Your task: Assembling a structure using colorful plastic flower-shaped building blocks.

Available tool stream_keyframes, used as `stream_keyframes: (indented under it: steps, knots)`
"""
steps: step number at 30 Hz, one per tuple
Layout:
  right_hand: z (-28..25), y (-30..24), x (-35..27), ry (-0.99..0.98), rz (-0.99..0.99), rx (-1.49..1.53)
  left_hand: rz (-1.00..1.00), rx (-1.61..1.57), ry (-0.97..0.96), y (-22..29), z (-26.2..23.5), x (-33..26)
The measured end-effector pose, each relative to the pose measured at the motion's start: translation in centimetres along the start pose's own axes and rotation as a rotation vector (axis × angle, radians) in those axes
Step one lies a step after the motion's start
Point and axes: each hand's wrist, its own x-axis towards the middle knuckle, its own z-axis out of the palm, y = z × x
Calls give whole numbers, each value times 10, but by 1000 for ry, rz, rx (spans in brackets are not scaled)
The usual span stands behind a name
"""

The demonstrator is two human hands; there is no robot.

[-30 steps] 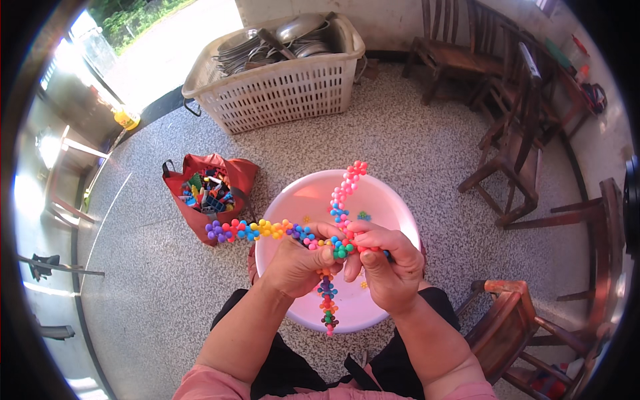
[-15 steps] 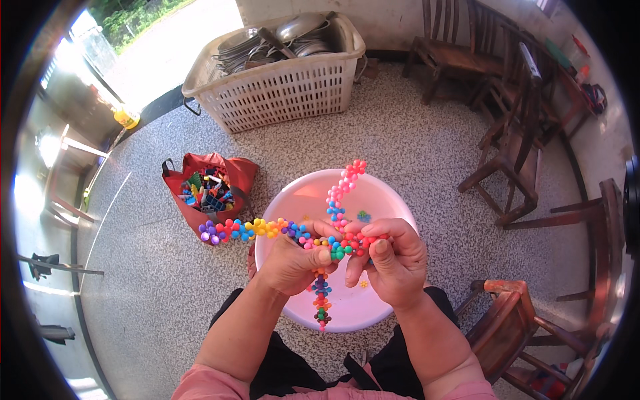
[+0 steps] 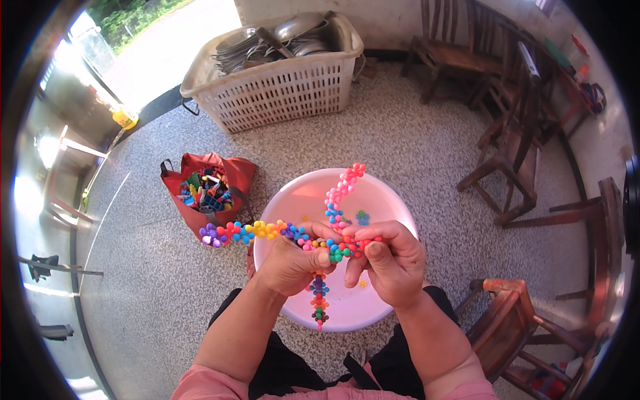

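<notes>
My left hand and my right hand both grip the middle of a cross-shaped chain of small bright plastic pieces. One arm of the chain reaches left, one slants up, one hangs down between my hands. All this is held over a pink round basin on the floor, with a few loose small pieces lying inside it.
A red bag full of coloured pieces sits open left of the basin. A white slatted basket holding metal dishes stands farther off. Dark wooden chairs line the right side, one close to my right knee.
The chain has shifted slightly left and down in my hands, and my fingers have closed tighter around its centre.
</notes>
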Motion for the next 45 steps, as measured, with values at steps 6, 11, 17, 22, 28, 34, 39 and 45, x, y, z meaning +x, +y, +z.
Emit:
stream_keyframes:
  steps: [6,11,17,22,28,34,39,45]
  knots:
    - [-6,1,4,114,121,140,51,124,74,6,6,3]
    - [-41,15,5,458,359,155,137,306,284,22,1,1]
    - [-116,108,-39,445,776,-188,261,289,453,42,-12,-12]
    - [-203,194,-79,656,1135,-464,318,359,527,55,-28,-36]
    - [-259,275,-85,630,1115,-899,429,542,615,61,-53,-69]
    - [-262,349,-37,798,1112,-1049,449,463,698,74,-62,-83]
    - [-173,376,48,399,1085,-1296,441,350,722,78,-81,-100]
    - [-55,421,21,-167,758,-1474,289,226,651,83,-84,-91]
